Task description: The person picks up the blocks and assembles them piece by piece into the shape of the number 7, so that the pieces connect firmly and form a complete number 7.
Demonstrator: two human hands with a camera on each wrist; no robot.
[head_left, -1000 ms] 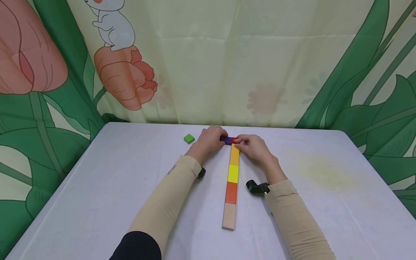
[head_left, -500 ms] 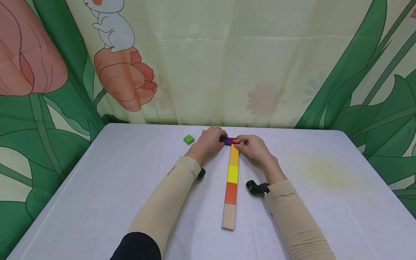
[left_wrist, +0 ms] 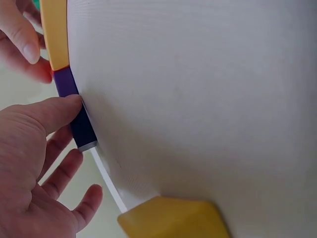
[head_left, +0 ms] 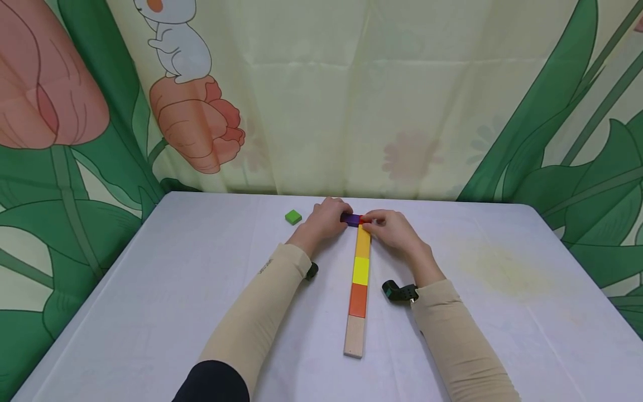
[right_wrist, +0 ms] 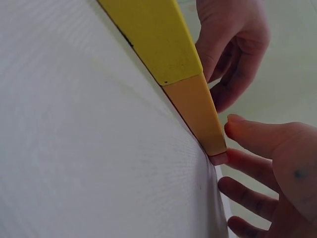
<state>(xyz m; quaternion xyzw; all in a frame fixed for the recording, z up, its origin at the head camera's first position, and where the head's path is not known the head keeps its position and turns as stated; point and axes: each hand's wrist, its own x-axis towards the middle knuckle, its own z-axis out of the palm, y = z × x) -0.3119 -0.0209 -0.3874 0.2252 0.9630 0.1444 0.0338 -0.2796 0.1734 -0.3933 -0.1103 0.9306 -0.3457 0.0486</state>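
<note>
In the head view, my left hand (head_left: 325, 219) grips a purple block (head_left: 354, 220) at the row's far end. Thumb on one side and fingers on the other hold it in the left wrist view, where its outer end looks darker. My right hand (head_left: 394, 228) pinches a small red block (head_left: 362, 219), mostly hidden by the fingertips, against the purple block's right end. In the right wrist view the red block (right_wrist: 218, 158) touches the orange block (right_wrist: 198, 114). Toward the person run a yellow block (head_left: 360, 271), an orange-red block (head_left: 358, 300) and a plain wood block (head_left: 354, 336).
A green block (head_left: 293, 217) lies apart, left of my left hand, near the back edge of the white-covered table (head_left: 201, 268). A printed curtain (head_left: 311, 111) hangs behind it. A mustard-yellow shape (left_wrist: 173, 218) at the left wrist view's bottom cannot be identified.
</note>
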